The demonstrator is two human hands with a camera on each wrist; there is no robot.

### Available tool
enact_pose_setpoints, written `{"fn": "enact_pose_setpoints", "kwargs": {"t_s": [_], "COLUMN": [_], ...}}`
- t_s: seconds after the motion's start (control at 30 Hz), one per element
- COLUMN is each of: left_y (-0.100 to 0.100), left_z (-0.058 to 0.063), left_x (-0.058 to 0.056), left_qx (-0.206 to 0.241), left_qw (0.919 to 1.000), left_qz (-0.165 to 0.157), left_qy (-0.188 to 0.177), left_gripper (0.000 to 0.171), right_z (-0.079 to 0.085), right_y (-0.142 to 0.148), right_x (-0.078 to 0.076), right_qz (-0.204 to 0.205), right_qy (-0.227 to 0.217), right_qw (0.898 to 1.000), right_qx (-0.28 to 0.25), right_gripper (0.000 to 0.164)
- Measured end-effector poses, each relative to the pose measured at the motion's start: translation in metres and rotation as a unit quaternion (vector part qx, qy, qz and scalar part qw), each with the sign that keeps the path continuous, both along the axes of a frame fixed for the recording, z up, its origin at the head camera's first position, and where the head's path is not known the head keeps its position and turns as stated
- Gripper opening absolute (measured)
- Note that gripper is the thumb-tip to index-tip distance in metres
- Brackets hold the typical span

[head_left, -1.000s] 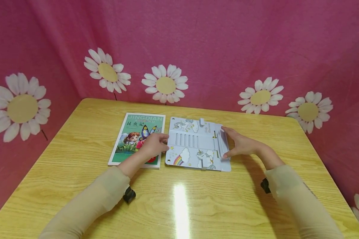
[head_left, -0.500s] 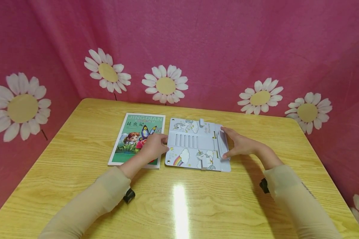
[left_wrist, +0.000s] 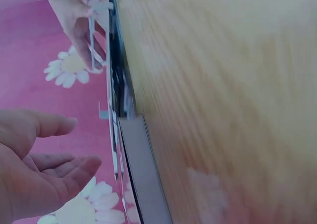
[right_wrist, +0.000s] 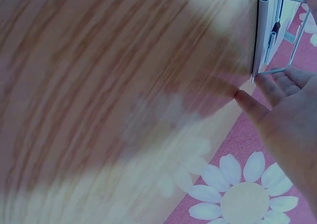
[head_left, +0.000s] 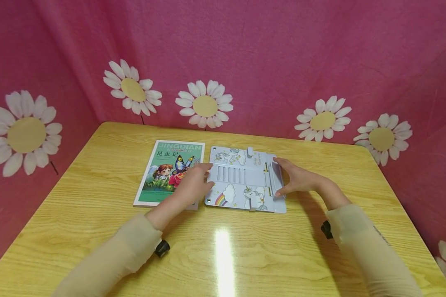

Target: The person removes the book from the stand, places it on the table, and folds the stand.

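A white book stand (head_left: 238, 176) printed with unicorns, a rainbow and clouds lies flat on the table, its slotted panel facing up. Its raised ledge (head_left: 276, 175) is at the right end. My right hand (head_left: 301, 180) spans that ledge, thumb at the near end and fingers at the far end. In the right wrist view, the fingers hold a thin wire bracket (right_wrist: 298, 38) standing out from the stand. My left hand (head_left: 192, 185) hovers over the green book's right side, fingers spread by the stand's left edge. The left wrist view shows this hand (left_wrist: 39, 172) apart from the stand, holding nothing.
The green book (head_left: 154, 181), its cover showing a girl and a butterfly, lies just left of the stand. Both rest on a wood-grain table (head_left: 193, 255). A pink curtain (head_left: 260, 53) with white daisies hangs behind the table and at both sides.
My left hand has let go of the stand's left edge, lifting and spreading its fingers. The right hand stays at the ledge, and the stand and the book have not moved.
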State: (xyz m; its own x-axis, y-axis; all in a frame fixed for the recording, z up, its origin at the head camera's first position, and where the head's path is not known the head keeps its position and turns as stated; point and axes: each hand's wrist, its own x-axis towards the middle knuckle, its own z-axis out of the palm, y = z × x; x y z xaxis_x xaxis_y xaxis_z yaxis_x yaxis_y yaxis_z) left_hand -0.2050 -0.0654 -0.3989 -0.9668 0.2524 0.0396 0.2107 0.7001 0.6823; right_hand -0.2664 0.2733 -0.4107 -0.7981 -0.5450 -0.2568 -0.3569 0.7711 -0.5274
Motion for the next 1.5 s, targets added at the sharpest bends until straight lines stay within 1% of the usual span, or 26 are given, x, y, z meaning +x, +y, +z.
{"fn": "enact_pose_setpoints", "kwargs": {"t_s": [0.17, 0.27, 0.4, 0.53, 0.67, 0.77, 0.9, 1.0, 1.1, 1.3, 1.5], "left_y": [0.012, 0.022, 0.034, 0.045, 0.053, 0.058, 0.064, 0.068, 0.072, 0.077, 0.082], "left_z": [0.001, -0.001, -0.002, -0.004, -0.008, -0.010, -0.013, -0.014, -0.016, -0.015, -0.015], "left_x": [0.013, 0.021, 0.030, 0.034, 0.033, 0.032, 0.030, 0.027, 0.025, 0.021, 0.017], "left_qx": [0.051, 0.071, 0.068, 0.053, 0.033, 0.023, -0.005, -0.035, -0.055, -0.079, -0.119], "left_qw": [0.9984, 0.9960, 0.9934, 0.9911, 0.9884, 0.9866, 0.9851, 0.9841, 0.9823, 0.9769, 0.9710], "left_qz": [-0.023, -0.053, -0.090, -0.120, -0.145, -0.159, -0.170, -0.173, -0.178, -0.196, -0.200], "left_qy": [0.004, 0.012, 0.019, 0.024, 0.031, 0.031, 0.024, 0.018, 0.018, 0.033, 0.057], "left_gripper": [0.054, 0.055, 0.057, 0.060, 0.066, 0.067, 0.067, 0.068, 0.068, 0.060, 0.047], "right_z": [-0.001, -0.001, -0.001, -0.001, -0.001, -0.001, -0.002, -0.004, -0.006, -0.006, -0.005], "right_y": [-0.001, -0.003, -0.005, -0.008, -0.010, -0.012, -0.013, -0.014, -0.014, -0.017, -0.019], "right_x": [-0.001, -0.002, -0.002, -0.001, 0.001, 0.001, 0.001, 0.001, 0.000, 0.000, 0.000], "right_qz": [0.005, 0.006, 0.007, 0.014, 0.022, 0.022, 0.020, 0.019, 0.018, 0.019, 0.025], "right_qy": [0.005, 0.006, 0.009, 0.021, 0.035, 0.037, 0.040, 0.044, 0.047, 0.054, 0.057], "right_qw": [1.000, 1.000, 1.000, 0.999, 0.999, 0.998, 0.998, 0.998, 0.997, 0.996, 0.995], "right_qx": [0.007, 0.014, 0.023, 0.025, 0.029, 0.034, 0.038, 0.043, 0.054, 0.070, 0.075], "right_gripper": [0.121, 0.122, 0.122, 0.122, 0.121, 0.121, 0.120, 0.120, 0.120, 0.120, 0.119]}}
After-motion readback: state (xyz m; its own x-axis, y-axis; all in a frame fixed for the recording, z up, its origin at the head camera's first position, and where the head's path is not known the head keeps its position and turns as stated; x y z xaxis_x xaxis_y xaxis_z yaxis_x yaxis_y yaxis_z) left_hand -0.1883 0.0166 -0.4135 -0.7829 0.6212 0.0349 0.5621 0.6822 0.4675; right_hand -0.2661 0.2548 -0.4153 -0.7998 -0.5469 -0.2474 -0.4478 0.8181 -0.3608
